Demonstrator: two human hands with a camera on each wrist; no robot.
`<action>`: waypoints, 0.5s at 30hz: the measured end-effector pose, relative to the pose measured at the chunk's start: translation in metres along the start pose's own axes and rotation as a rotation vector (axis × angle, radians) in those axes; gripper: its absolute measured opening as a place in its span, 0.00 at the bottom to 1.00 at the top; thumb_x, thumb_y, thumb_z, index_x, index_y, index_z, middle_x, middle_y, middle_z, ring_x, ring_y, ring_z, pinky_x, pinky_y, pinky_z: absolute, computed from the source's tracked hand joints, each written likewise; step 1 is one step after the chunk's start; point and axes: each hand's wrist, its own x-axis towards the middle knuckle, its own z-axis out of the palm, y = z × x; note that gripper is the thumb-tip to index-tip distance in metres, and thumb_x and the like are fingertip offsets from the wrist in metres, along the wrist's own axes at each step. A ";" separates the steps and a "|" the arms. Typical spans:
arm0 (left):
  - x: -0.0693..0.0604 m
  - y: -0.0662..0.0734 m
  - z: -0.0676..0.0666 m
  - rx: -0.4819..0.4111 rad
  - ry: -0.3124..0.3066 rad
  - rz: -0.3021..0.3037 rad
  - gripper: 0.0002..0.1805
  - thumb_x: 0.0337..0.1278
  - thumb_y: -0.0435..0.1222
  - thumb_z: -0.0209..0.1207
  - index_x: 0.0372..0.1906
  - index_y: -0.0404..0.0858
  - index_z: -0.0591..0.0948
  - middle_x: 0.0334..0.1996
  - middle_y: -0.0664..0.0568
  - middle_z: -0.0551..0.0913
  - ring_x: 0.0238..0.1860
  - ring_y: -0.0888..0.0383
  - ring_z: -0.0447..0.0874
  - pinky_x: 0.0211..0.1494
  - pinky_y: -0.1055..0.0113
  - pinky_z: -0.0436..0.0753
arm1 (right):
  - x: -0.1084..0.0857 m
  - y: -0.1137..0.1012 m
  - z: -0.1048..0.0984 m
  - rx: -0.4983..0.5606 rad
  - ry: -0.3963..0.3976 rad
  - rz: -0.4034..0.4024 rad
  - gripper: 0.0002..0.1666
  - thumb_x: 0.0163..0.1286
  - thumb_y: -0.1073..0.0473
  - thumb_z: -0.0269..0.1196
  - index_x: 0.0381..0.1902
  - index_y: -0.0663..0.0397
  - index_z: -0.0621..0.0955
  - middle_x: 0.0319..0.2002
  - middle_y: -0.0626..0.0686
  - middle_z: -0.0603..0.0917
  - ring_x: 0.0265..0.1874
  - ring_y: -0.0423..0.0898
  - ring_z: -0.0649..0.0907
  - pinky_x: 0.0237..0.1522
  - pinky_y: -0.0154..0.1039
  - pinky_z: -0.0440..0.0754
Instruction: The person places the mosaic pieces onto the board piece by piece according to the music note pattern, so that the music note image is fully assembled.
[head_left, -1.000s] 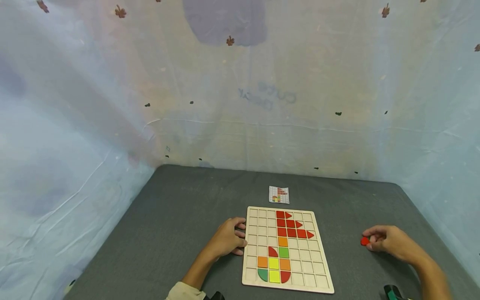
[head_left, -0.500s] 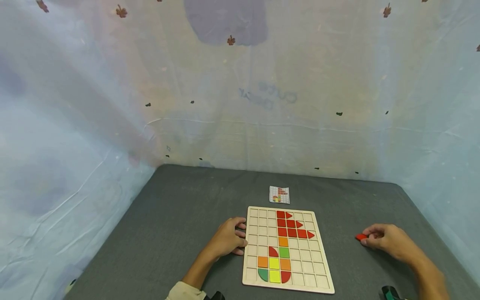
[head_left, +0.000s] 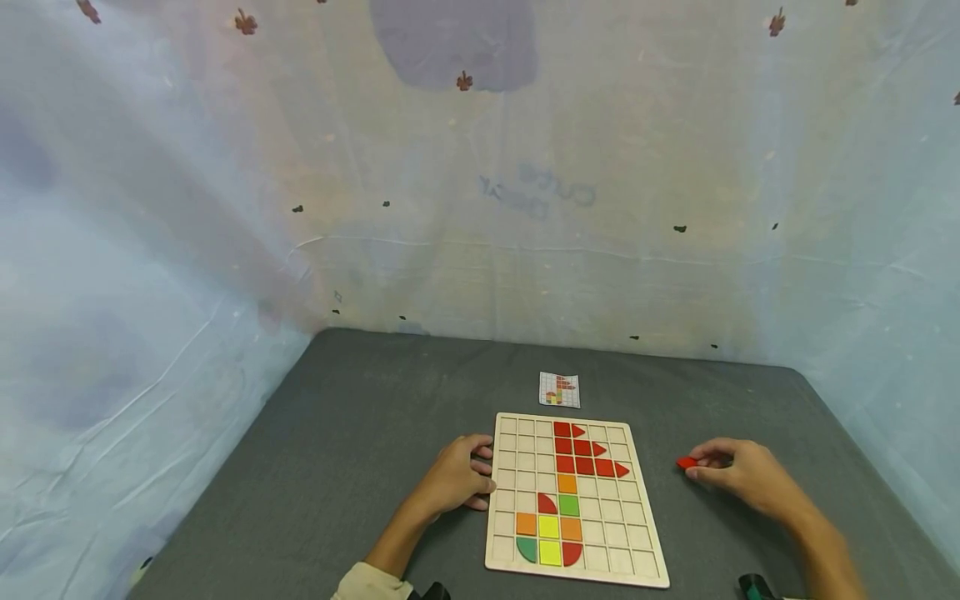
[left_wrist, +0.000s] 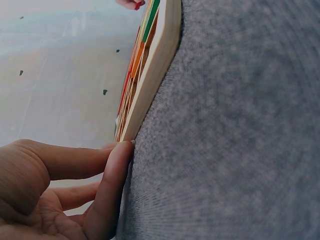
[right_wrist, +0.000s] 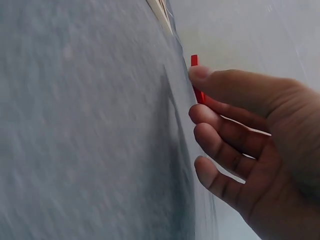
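My right hand (head_left: pixel 738 468) pinches a small flat red tile (head_left: pixel 686 462) between thumb and fingertips, right of the board. In the right wrist view, the red tile (right_wrist: pixel 194 61) stands edge-on past the thumb, and the other fingers are loosely bent. A wooden grid board (head_left: pixel 615 508) lies on the table, bearing red, orange, yellow and green tiles in squares, triangles and quarter circles. My left hand (head_left: pixel 453 477) rests against the board's left edge, fingers relaxed. The left wrist view shows its thumb and a finger touching the board's edge (left_wrist: pixel 159 65).
A small printed card (head_left: pixel 559 390) with a coloured grid picture lies just beyond the board. The grey cloth-covered table (head_left: pixel 360 433) meets pale patterned sheeting (head_left: pixel 450 283) at its back and sides. A dark device (head_left: pixel 754 586) is near my right forearm.
My right hand has moved left with the red tile, nearer the board, and the tile has turned between its fingers. My left hand and the board stay in place.
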 end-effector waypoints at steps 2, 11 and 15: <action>0.000 0.000 0.000 -0.001 -0.001 0.000 0.38 0.53 0.19 0.68 0.72 0.25 0.72 0.56 0.40 0.77 0.49 0.49 0.85 0.29 0.59 0.92 | 0.001 -0.005 0.005 0.013 0.005 -0.017 0.20 0.68 0.48 0.75 0.48 0.57 0.89 0.35 0.46 0.86 0.31 0.35 0.79 0.30 0.33 0.77; 0.001 -0.001 0.000 0.007 0.002 0.005 0.38 0.53 0.19 0.68 0.72 0.26 0.72 0.56 0.40 0.77 0.49 0.49 0.85 0.29 0.60 0.92 | 0.004 -0.030 0.021 0.087 0.002 -0.097 0.18 0.67 0.48 0.76 0.47 0.55 0.89 0.34 0.45 0.86 0.33 0.35 0.81 0.31 0.33 0.80; 0.000 -0.001 0.001 0.012 0.003 0.011 0.38 0.53 0.19 0.68 0.72 0.25 0.72 0.55 0.40 0.77 0.49 0.49 0.85 0.29 0.60 0.92 | 0.007 -0.039 0.028 0.100 0.003 -0.133 0.17 0.66 0.48 0.76 0.46 0.51 0.90 0.34 0.43 0.86 0.33 0.35 0.82 0.32 0.33 0.80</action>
